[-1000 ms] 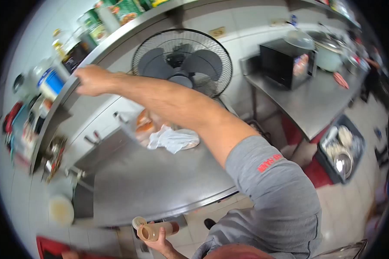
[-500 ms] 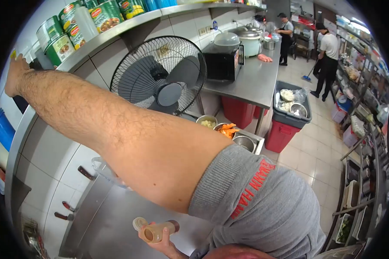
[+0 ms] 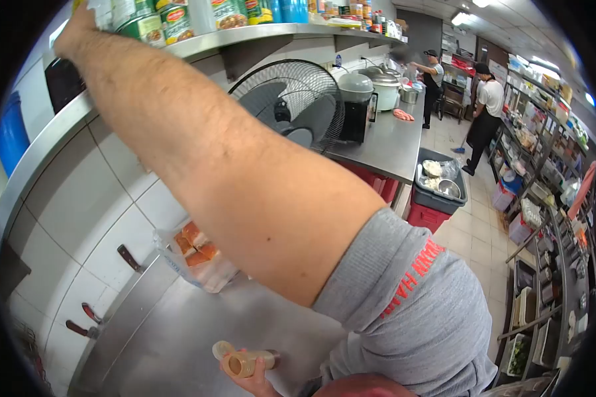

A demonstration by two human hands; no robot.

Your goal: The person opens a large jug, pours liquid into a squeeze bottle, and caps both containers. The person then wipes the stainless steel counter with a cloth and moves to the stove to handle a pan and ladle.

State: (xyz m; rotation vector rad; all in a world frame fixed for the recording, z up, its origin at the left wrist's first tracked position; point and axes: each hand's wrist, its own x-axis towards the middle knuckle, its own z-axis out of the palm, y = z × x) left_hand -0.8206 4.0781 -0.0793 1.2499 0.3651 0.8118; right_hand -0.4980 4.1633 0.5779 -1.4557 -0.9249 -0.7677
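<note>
My right arm stretches across the view to the upper left. My right hand (image 3: 78, 32) is up at the shelf (image 3: 198, 49), close to stacked food cans (image 3: 144, 26); its fingertips are largely cut off by the view's dark edge. Something small and yellow shows beside them. Below, my left hand (image 3: 250, 380) is closed around a small clear plastic bottle (image 3: 245, 362) with tan contents. Its round flip lid (image 3: 223, 349) stands open. On the steel counter (image 3: 179, 324), a clear plastic bag (image 3: 205, 272) holds orange-brown, bread-like blocks, partly hidden by my arm.
Several knives (image 3: 79, 327) hang on the tiled wall. A black fan (image 3: 295, 106) stands behind my arm. Farther back are a steel table (image 3: 394, 142), a grey tub (image 3: 442, 198) on a red bin, and two people (image 3: 487, 109). Shelving racks (image 3: 549, 198) line the right side.
My view has shifted, and my right hand now appears higher and farther right along the shelf. More of the bag shows beneath my arm. My left hand still holds the bottle.
</note>
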